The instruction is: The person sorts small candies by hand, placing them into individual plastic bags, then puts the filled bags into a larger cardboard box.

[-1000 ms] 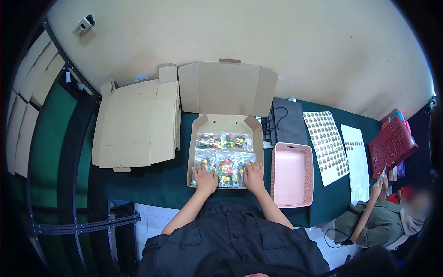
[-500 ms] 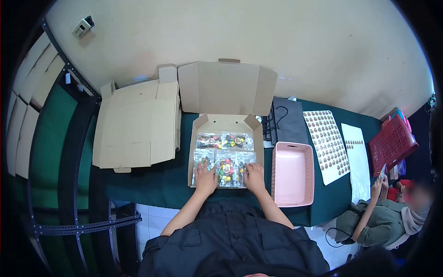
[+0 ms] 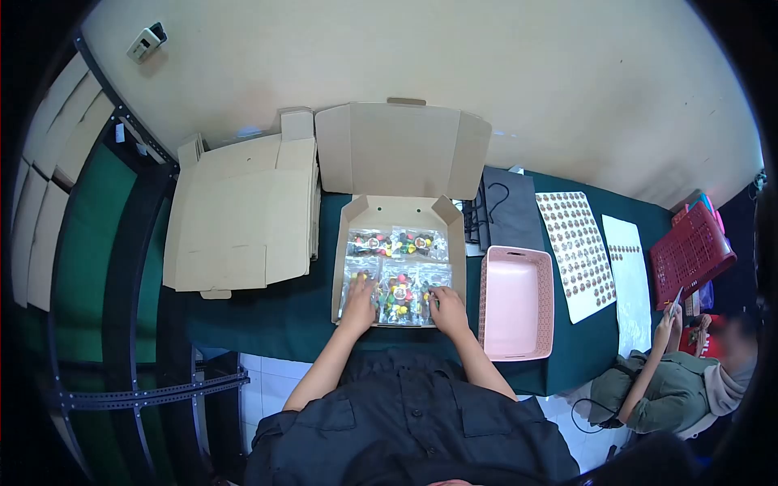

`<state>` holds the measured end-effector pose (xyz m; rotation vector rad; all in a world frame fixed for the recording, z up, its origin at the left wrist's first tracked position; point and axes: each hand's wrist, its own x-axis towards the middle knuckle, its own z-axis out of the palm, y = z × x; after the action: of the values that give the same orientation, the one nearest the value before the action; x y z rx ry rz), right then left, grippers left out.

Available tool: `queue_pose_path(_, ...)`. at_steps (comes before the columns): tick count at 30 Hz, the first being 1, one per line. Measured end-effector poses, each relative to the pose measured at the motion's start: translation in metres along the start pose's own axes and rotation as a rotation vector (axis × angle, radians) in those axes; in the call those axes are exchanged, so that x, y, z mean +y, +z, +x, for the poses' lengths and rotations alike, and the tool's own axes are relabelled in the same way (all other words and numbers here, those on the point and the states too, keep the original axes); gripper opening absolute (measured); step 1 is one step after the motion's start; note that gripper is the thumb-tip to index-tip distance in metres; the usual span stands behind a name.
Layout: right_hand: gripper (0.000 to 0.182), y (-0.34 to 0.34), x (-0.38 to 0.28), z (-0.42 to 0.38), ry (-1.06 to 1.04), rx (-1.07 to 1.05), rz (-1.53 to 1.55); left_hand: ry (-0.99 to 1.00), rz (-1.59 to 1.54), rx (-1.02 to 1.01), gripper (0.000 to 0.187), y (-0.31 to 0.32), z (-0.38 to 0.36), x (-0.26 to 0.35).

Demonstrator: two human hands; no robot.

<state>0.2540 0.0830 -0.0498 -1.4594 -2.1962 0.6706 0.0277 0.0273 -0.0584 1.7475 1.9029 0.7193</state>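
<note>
An open cardboard box (image 3: 403, 212) stands in front of me, its lid (image 3: 403, 150) raised against the wall. Inside are several clear bags of colourful candies, two in the back row (image 3: 417, 243) and others in the front row (image 3: 399, 298). My left hand (image 3: 357, 306) rests on the front left bag with its fingers apart. At the front right bag is my right hand (image 3: 448, 310), fingers bent and touching the plastic; whether it grips the bag is unclear.
Flattened cardboard boxes (image 3: 235, 219) are stacked at left. To the right are a pink basket (image 3: 517, 304), black paper bags (image 3: 512, 211), sticker sheets (image 3: 576, 255) (image 3: 628, 283) and a tilted red basket (image 3: 689, 251). Another person (image 3: 673, 389) sits at far right, hands raised.
My left hand has shifted slightly over the front left bag. The fingers of my right hand are more bent at the front right bag. The view has moved slightly.
</note>
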Motion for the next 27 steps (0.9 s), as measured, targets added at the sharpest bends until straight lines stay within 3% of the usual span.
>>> queue_pose_path(4, 0.022, 0.001, 0.002, 0.0, 0.018, -0.019, 0.026, -0.2, -0.053, -0.116, 0.053, -0.005, 0.002, -0.015)
queue_pose_path(7, 0.021, -0.001, 0.001, 0.005, 0.044, -0.048, 0.034, -0.225, -0.084, -0.19, 0.051, -0.014, 0.003, -0.014)
queue_pose_path(15, 0.026, 0.008, 0.002, 0.038, -0.099, 0.066, -0.057, -0.064, -0.011, -0.02, 0.047, -0.017, 0.04, -0.002)
queue_pose_path(22, 0.043, 0.024, 0.009, 0.081, -0.021, -0.247, -0.216, -0.056, 0.224, -0.173, 0.054, 0.01, 0.096, -0.024)
queue_pose_path(27, 0.044, 0.027, 0.016, 0.091, 0.032, -0.276, -0.246, -0.125, 0.24, -0.223, 0.052, 0.015, 0.108, -0.034)
